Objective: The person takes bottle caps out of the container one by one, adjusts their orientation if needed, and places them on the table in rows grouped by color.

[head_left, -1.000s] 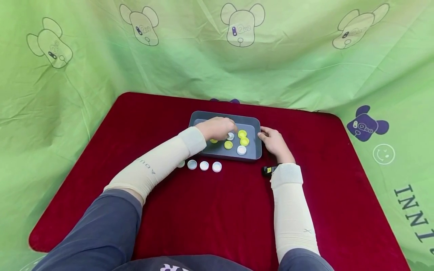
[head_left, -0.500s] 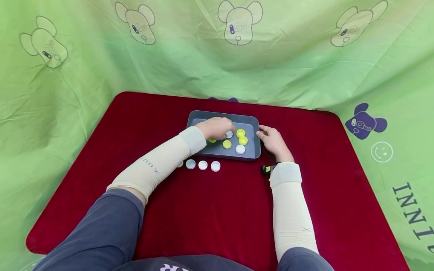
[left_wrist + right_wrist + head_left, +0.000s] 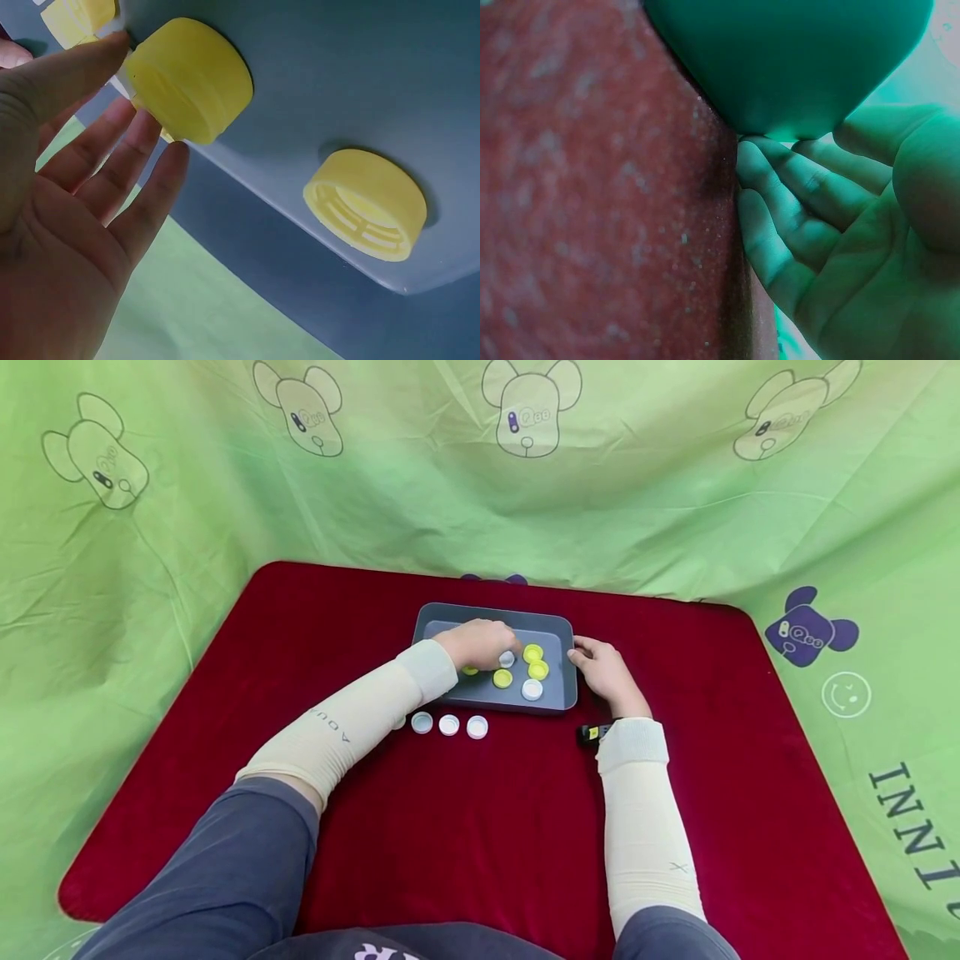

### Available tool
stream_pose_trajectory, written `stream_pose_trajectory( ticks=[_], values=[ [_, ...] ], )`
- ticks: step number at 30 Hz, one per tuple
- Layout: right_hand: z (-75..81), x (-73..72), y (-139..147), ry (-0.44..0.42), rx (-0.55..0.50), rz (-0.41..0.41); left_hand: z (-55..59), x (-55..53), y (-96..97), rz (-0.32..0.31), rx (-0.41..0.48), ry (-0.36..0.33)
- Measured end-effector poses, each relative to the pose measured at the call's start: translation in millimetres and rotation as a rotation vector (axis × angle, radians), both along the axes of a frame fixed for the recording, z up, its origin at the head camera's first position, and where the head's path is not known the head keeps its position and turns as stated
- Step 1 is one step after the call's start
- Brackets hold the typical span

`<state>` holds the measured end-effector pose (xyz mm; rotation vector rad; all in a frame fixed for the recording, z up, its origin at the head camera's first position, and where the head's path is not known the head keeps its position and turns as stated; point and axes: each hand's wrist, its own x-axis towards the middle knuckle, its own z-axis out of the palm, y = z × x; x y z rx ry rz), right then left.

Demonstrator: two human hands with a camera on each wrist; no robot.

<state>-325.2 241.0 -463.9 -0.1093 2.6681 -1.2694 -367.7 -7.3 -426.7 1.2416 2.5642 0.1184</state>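
Observation:
My left hand [image 3: 480, 644] reaches into a grey rectangular tray [image 3: 480, 612]. Its thumb and fingers close on a white bottle cap [image 3: 507, 658], mostly hidden behind the thumb in the left wrist view. Right beside those fingertips stands a yellow bottle cap [image 3: 191, 82], and another yellow cap [image 3: 367, 202] lies farther along the tray floor. At the tray's right end, my right hand [image 3: 607, 675] holds the wall, thumb at the rim and fingers low on the outside. Two overlapping yellow caps [image 3: 537, 670] and a white cap [image 3: 532, 690] lie near that end.
Several white caps [image 3: 449, 725] form a row on the red cloth [image 3: 450, 827] in front of the tray, one partly covered by my left sleeve. A black device [image 3: 592, 734] sits at my right wrist. Green curtain [image 3: 420, 510] hangs behind the table.
The head view has shifted slightly. Both hands keep their places at the tray, and the caps have not visibly moved.

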Motion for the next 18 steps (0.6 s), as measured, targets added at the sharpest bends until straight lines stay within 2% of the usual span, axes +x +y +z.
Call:
stream_pose_trajectory(
  ticks=[9,18],
  values=[
    [-0.8,-1.3,0.1,0.003,-0.001,0.012,-1.6,-0.4,1.3,-0.017,-0.037,0.045],
    [0.5,0.1,0.2,-0.008,0.001,0.0,3.1,1.8,1.2,0.005,-0.026,0.036]
  ],
)
